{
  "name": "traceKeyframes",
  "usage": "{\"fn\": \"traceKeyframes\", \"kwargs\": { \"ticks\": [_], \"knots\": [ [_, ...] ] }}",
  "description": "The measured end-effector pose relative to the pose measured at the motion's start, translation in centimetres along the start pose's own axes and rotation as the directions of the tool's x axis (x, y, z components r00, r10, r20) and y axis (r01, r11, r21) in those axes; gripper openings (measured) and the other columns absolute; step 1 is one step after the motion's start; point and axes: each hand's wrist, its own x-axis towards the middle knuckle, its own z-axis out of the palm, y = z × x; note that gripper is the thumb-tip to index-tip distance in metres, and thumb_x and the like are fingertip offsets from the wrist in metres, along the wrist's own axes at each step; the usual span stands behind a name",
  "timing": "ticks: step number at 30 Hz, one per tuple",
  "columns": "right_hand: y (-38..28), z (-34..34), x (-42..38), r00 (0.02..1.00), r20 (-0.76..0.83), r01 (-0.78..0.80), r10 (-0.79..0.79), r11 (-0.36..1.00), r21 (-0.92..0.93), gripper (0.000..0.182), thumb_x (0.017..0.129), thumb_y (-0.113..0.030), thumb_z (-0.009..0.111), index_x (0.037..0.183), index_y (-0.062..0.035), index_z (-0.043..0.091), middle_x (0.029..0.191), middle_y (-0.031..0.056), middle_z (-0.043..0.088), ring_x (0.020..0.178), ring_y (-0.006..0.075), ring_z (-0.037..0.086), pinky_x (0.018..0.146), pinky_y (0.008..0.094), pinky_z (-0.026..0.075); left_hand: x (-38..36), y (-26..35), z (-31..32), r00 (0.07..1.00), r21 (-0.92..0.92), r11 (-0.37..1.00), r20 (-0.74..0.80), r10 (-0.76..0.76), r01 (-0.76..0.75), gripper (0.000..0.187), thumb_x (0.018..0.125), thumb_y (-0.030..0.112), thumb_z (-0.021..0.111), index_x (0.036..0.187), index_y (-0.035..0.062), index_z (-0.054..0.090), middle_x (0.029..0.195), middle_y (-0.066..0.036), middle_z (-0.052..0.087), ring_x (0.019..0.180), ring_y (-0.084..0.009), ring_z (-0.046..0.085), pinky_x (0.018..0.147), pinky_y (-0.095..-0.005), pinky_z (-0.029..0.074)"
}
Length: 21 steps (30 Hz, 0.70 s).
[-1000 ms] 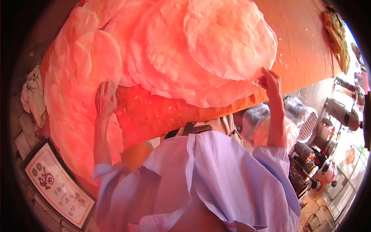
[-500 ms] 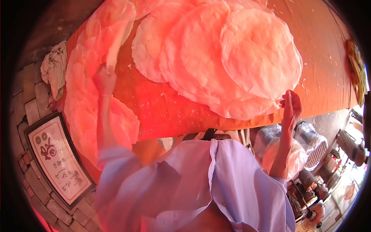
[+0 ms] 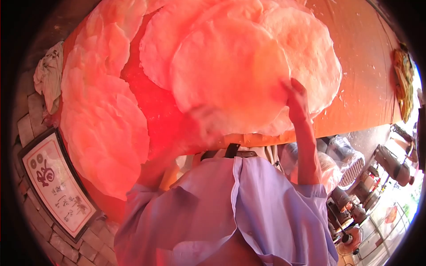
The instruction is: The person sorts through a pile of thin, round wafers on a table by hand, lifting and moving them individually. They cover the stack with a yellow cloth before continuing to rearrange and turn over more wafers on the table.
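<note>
A thin round flatbread (image 3: 230, 66) lies uppermost in the middle of an overlapping spread of similar sheets. My right hand (image 3: 297, 102) pinches its right edge, the fingers closed there. Low at the left front of that sheet is my left hand (image 3: 206, 124), smeared by motion; whether it touches the sheet cannot be made out. Another broad flatbread (image 3: 315, 57) shows partly from beneath, on the right. Along the left side, a long pile of folded and overlapping flatbreads (image 3: 102, 119) extends toward the front.
An orange-red cloth (image 3: 359, 66) covers the table, with crumbs scattered on it. A white rag (image 3: 49, 77) hangs at the left edge, above a framed sign (image 3: 57, 186) by the bricks. Plastic-wrapped items (image 3: 346, 162) and machinery (image 3: 355, 199) stand at the lower right.
My left hand has swung rightward from the left pile to the front of the middle spread. My right hand has moved left onto a flatbread's edge, and that sheet now lies over the others.
</note>
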Motion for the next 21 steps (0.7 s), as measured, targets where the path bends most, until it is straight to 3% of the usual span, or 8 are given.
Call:
{"fn": "traceKeyframes", "kwargs": {
  "ticks": [3, 4, 6, 12, 15, 16, 20, 21],
  "knots": [
    [0.1, 2.3, -0.2, 0.967, -0.056, 0.236, -0.249, 0.955, -0.18, 0.026, 0.083, 0.003, 0.071, 0.108, 0.0024, 0.063, 0.091, 0.0058, 0.069, 0.076, 0.0128, 0.067, 0.066, 0.0244, 0.053, 0.7, -8.6, -3.8, 0.949, 0.046, 0.952, -0.106, -0.296, 0.302, 0.033, 0.078, 0.018, 0.074, 0.105, 0.003, 0.064, 0.098, -0.016, 0.064, 0.091, -0.0307, 0.063, 0.081, -0.0416, 0.051],
    [-1.6, 2.5, -0.7, 0.963, -0.026, 0.26, -0.268, 0.951, -0.17, 0.026, 0.084, 0.002, 0.071, 0.109, 0.0023, 0.064, 0.09, 0.0056, 0.069, 0.076, 0.013, 0.067, 0.067, 0.0246, 0.053, 1.7, -9.7, -5.4, 0.886, 0.297, 0.88, -0.396, -0.24, 0.371, 0.028, 0.079, 0.016, 0.072, 0.104, 0.0038, 0.064, 0.094, -0.013, 0.063, 0.089, -0.026, 0.063, 0.079, -0.038, 0.051],
    [-4.9, 3.0, -2.3, 0.953, 0.035, 0.302, -0.301, 0.941, -0.149, 0.025, 0.085, 0.001, 0.07, 0.109, 0.002, 0.064, 0.09, 0.0054, 0.069, 0.076, 0.0134, 0.067, 0.067, 0.0252, 0.053, 1.2, -16.2, -7.5, 0.757, 0.075, 0.857, -0.512, -0.406, 0.51, 0.041, 0.081, 0.019, 0.073, 0.116, 0.0009, 0.061, 0.096, -0.011, 0.064, 0.091, -0.0225, 0.063, 0.082, -0.0364, 0.05],
    [-9.5, -7.2, 0.7, 0.939, -0.041, 0.285, -0.343, 0.836, -0.469, 0.036, 0.084, -0.011, 0.074, 0.116, 0.0005, 0.062, 0.095, 0.0097, 0.071, 0.083, 0.0196, 0.069, 0.075, 0.0313, 0.055, 4.0, -18.2, -9.6, 0.495, 0.023, 0.582, -0.556, -0.668, 0.813, 0.072, 0.084, 0.024, 0.074, 0.141, -0.0069, 0.043, 0.107, -0.01, 0.066, 0.096, -0.0169, 0.063, 0.083, -0.0301, 0.051],
    [-10.2, -9.0, 4.4, 0.764, -0.139, -0.024, -0.63, 0.186, -0.982, 0.048, 0.082, -0.021, 0.077, 0.123, -0.0024, 0.06, 0.106, 0.016, 0.07, 0.096, 0.0299, 0.068, 0.084, 0.0386, 0.054, 2.8, -23.3, -9.6, 0.397, -0.142, 0.556, -0.561, -0.727, 0.819, 0.062, 0.084, 0.023, 0.074, 0.134, -0.0056, 0.049, 0.097, -0.006, 0.065, 0.085, -0.0124, 0.061, 0.073, -0.0264, 0.049],
    [-10.3, -9.6, 6.3, 0.646, 0.031, 0.035, -0.763, -0.011, -0.999, 0.058, 0.08, -0.029, 0.078, 0.13, -0.0067, 0.057, 0.117, 0.0202, 0.067, 0.105, 0.0367, 0.064, 0.09, 0.0434, 0.051, 2.8, -23.8, -9.5, 0.412, -0.21, 0.576, -0.513, -0.753, 0.79, 0.057, 0.083, 0.024, 0.074, 0.127, -0.0054, 0.052, 0.092, -0.005, 0.064, 0.081, -0.012, 0.059, 0.07, -0.0272, 0.048],
    [-15.2, 1.8, 10.5, 0.797, 0.011, 0.314, -0.604, 0.399, -0.862, 0.054, 0.079, -0.029, 0.078, 0.126, -0.0083, 0.061, 0.119, 0.0168, 0.067, 0.106, 0.0314, 0.066, 0.087, 0.0406, 0.053, 3.6, -21.1, -11.0, 0.452, -0.469, 0.569, -0.346, -0.822, 0.676, 0.031, 0.083, 0.02, 0.073, 0.1, -0.0026, 0.061, 0.074, 0.002, 0.055, 0.067, -0.0066, 0.047, 0.058, -0.0261, 0.038],
    [-15.9, 4.8, 11.7, 0.802, 0.115, 0.377, -0.586, 0.348, -0.858, 0.051, 0.08, -0.03, 0.078, 0.124, -0.0083, 0.062, 0.12, 0.0169, 0.067, 0.105, 0.0295, 0.066, 0.086, 0.0393, 0.053, 3.7, -20.9, -11.4, 0.452, -0.516, 0.539, -0.296, -0.841, 0.665, 0.029, 0.084, 0.019, 0.073, 0.099, -0.0024, 0.062, 0.074, 0.002, 0.055, 0.067, -0.0068, 0.048, 0.058, -0.0259, 0.038]
  ]
}}
